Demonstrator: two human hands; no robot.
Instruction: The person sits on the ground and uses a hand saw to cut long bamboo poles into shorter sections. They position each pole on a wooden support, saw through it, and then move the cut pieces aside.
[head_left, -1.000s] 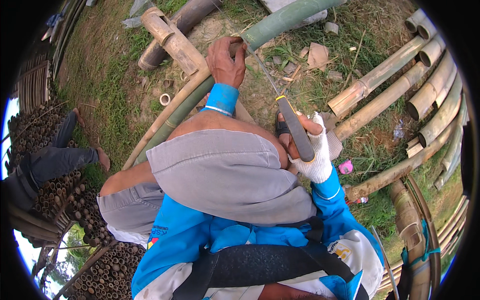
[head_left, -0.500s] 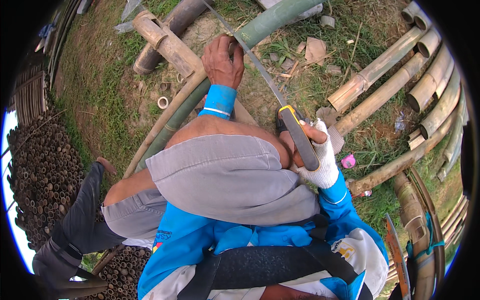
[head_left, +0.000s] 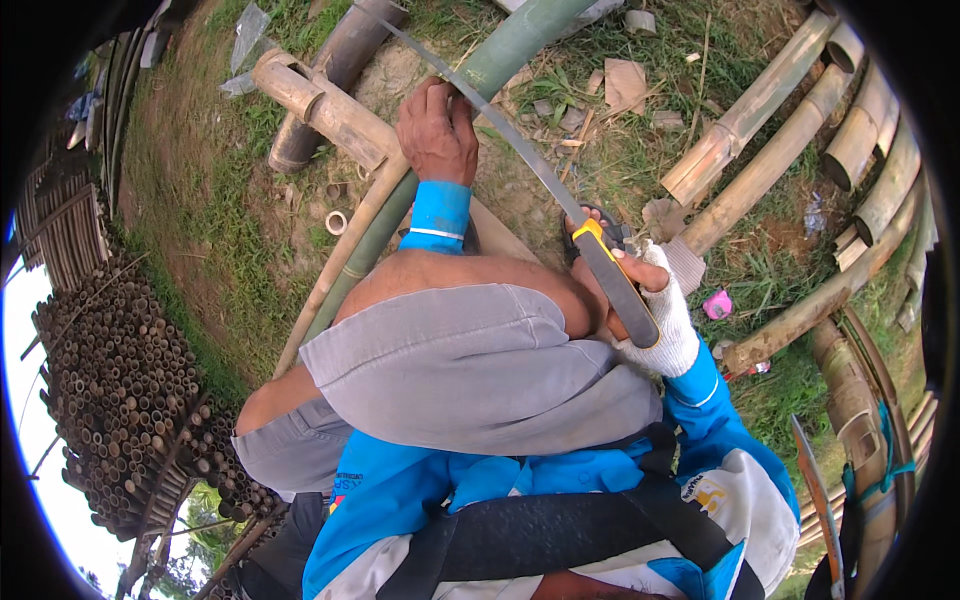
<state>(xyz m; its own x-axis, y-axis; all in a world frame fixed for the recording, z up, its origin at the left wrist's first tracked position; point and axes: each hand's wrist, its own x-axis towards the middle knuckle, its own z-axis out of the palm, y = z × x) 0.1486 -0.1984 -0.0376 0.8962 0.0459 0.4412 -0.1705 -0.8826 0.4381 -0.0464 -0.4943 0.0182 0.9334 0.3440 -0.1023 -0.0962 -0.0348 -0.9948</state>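
Green bamboo pole lies on the grassy ground, its long axis running from upper right down to lower left past the knee. Left hand presses on it, fingers wrapped over the stem. Right hand, gloved, has its fingers clamped on the saw, whose curved blade crosses the pole just beyond the left hand.

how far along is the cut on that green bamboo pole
Done: short bamboo rings lie on the ground and a stack of cut tubes sits at the left. In hand: the left hand grips the green bamboo pole, and the gloved right hand holds the curved saw across it. Left: the pole looks unsevered; cut depth is hidden.
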